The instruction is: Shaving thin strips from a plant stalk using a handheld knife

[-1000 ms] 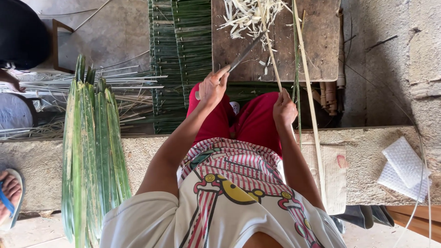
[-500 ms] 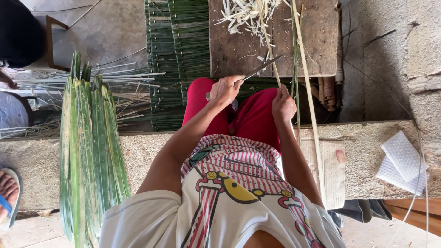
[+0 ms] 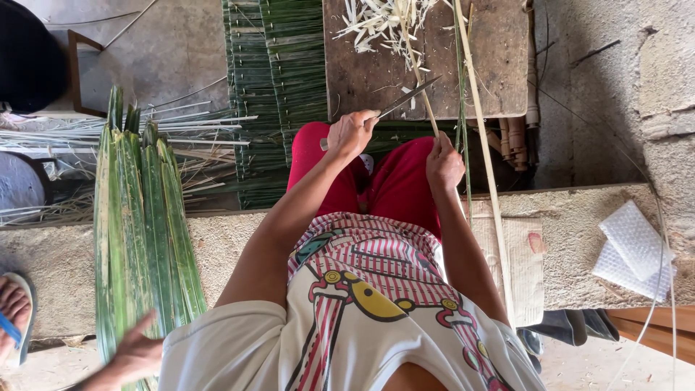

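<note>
since a moment ago my left hand [image 3: 350, 134] has dropped nearer my lap, fingers clenched on the knife [image 3: 405, 98], its blade now crossing the thin leaf rib [image 3: 420, 87]. my right hand [image 3: 443, 163] stays pinched on that rib over my red-trousered knees. beyond lies the wooden board [image 3: 499, 65] with pale shavings [image 3: 376, 18]. left, a palm-leaf bundle [image 3: 141, 217]; someone else's hand [image 3: 137, 355] has appeared near it.

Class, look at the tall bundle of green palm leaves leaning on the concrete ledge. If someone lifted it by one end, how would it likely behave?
The bundle of green leaves is long, of thin flat blades, so it would probably sag and flex rather than stay rigid. No tie is visible, so the blades may well fan apart or slip loose. It probably feels light for its length.
</note>
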